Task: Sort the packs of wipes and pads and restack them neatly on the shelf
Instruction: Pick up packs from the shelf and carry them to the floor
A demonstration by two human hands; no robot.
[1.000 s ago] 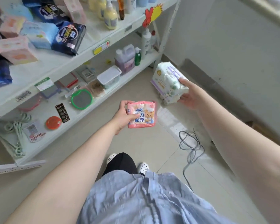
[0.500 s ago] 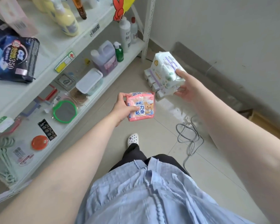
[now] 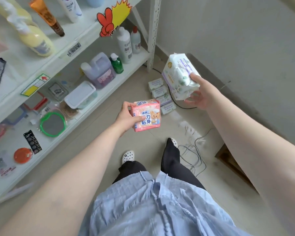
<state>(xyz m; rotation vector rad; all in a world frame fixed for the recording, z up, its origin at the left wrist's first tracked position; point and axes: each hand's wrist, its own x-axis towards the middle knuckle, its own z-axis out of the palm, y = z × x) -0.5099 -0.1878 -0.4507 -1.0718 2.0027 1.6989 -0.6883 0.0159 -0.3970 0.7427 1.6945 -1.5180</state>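
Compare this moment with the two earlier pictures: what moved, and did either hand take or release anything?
The view swung right along the shelf, uncovering small packs on the floor that were hidden behind the white pack. Nothing was taken or released: the left hand keeps the pink pack, the right hand the white one.

1. Both arms are bare right up to the near edge of view, no sleeves showing, no watch or rings visible on the left hand (image 3: 126, 119) or the right hand (image 3: 202, 95).
2. There's a light blue shirt (image 3: 160, 208), loose and crinkled, with a line of small fabric-covered buttons down the front.
3. Black trousers (image 3: 173, 160) below it.
4. White perforated clogs (image 3: 128, 156) on the feet, dotted with dark holes.
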